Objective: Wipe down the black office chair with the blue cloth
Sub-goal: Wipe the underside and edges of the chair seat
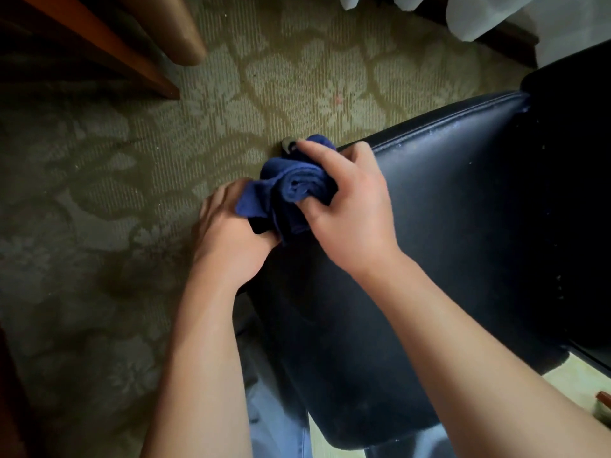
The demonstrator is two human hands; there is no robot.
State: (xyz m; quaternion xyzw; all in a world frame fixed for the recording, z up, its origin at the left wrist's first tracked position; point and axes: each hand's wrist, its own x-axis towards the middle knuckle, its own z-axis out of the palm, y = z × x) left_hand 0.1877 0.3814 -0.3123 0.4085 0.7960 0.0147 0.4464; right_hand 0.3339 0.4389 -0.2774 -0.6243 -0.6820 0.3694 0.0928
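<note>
Black office chair (pixel 463 226) filling the right and near side of the view, seat edge angled toward the patterned carpet (pixel 132 160) on the left. Blue cloth (pixel 294 190) bunched into a loose roll at the seat's left corner, resting against the upholstery. Right hand (pixel 347 206) on top of it, fingers curled and pinching the roll, thumb tucked under the folds. Left hand (pixel 228 233) just beside, gripping the chair's edge below the cloth, its fingers wrapped out of sight, so cannot tell how tightly closed. Risks, as a judgement: bunched cloth wiping only a narrow strip and skipping the pale specks along the seam (pixel 463 127); a loose tail slipping off the corner to the carpet; chair rolling or swivelling away should the bracing hand let go. Small dark round part (pixel 288 144) beyond the cloth too obscured to identify. Chair base hidden; backrest at far right lost in shadow. Wooden furniture (pixel 99 44) at far left cut off.
</note>
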